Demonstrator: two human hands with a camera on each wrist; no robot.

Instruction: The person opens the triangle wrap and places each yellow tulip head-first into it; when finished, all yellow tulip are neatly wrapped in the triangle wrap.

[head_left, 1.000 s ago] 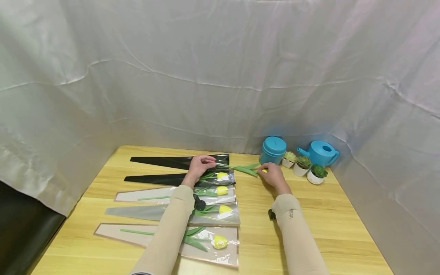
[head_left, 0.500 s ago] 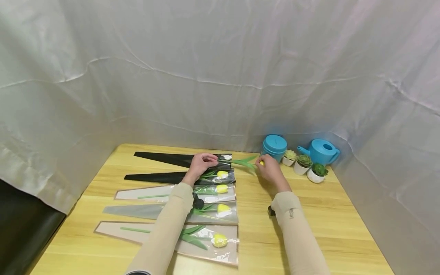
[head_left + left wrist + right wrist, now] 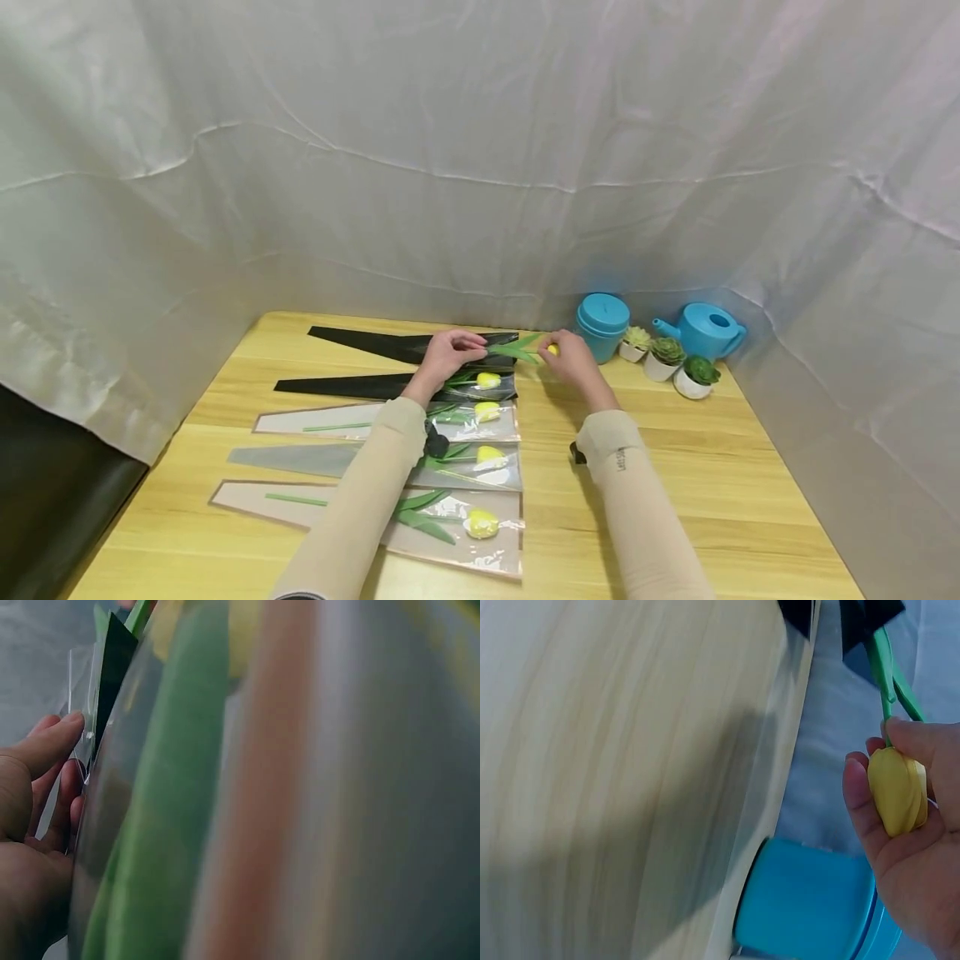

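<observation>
My right hand (image 3: 572, 362) pinches a yellow tulip (image 3: 895, 791) by its stem just below the flower head, which sits against the palm. Its green leaves (image 3: 512, 350) point left, and the stem runs into the mouth of a black flower sleeve (image 3: 367, 341) with a clear front. At that mouth my left hand (image 3: 447, 357) grips the sleeve's edge; in the left wrist view the thumb and fingers pinch its clear film (image 3: 81, 690). The stem's lower end is hidden. Just below lies a second black sleeve (image 3: 330, 386) with a yellow tulip inside.
Nearer on the wooden table (image 3: 675, 500) lie a white sleeve (image 3: 277, 423), a grey sleeve (image 3: 285, 458) and a larger pale sleeve (image 3: 240, 497), each with a tulip. At the back right stand a blue canister (image 3: 602, 327), small potted succulents (image 3: 663, 357) and a blue watering can (image 3: 707, 330).
My right hand has moved left with the tulip, and its stem and leaves have slid further into the black sleeve. The sleeve's narrow end has shifted slightly right and back.
</observation>
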